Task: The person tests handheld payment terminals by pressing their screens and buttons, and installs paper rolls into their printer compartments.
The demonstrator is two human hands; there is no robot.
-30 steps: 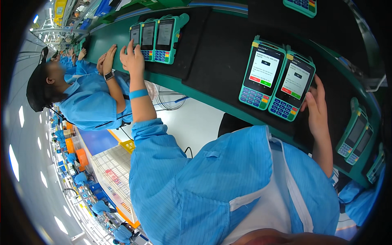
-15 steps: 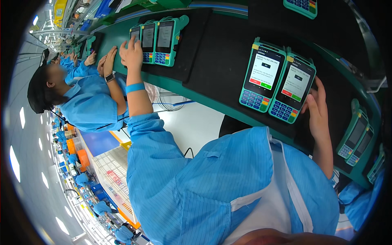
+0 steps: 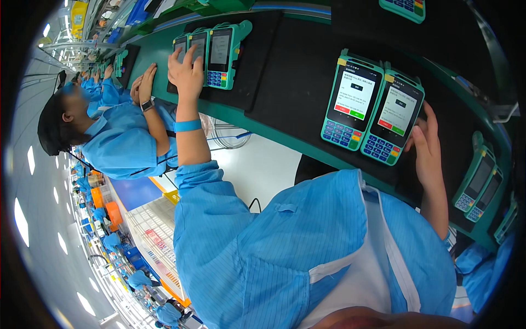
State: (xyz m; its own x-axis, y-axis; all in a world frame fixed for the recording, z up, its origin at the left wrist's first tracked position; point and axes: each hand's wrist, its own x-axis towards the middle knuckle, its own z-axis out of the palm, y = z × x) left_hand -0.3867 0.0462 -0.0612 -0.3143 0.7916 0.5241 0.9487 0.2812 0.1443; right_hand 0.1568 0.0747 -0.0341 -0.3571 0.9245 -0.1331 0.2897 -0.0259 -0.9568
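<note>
Two green handheld payment terminals, a left one point(image 3: 343, 132) and a right one point(image 3: 381, 149), stand side by side before me. Their screens are lit, with a red and a green button on each. My right hand point(image 3: 428, 151) rests against the right terminal's outer edge, fingers apart, some partly hidden behind it. Out to the left, my left hand point(image 3: 185, 77) reaches with spread fingers over a row of three similar terminals. Its fingertips are in front of the middle terminal point(image 3: 199, 39); whether they touch is unclear. The row's rightmost terminal point(image 3: 220, 52) shows a grey screen.
Black mats point(image 3: 296, 82) cover the green bench. More terminals point(image 3: 475, 186) stand at the right, and another point(image 3: 405, 8) at the far edge. A co-worker in blue point(image 3: 123, 137) sits at the left with hands together near the bench edge. Cables point(image 3: 227, 137) hang below it.
My left hand has shifted slightly right, from the leftmost terminal of the row toward the middle one, with its fingers more bent. My right hand and the two near terminals have stayed put.
</note>
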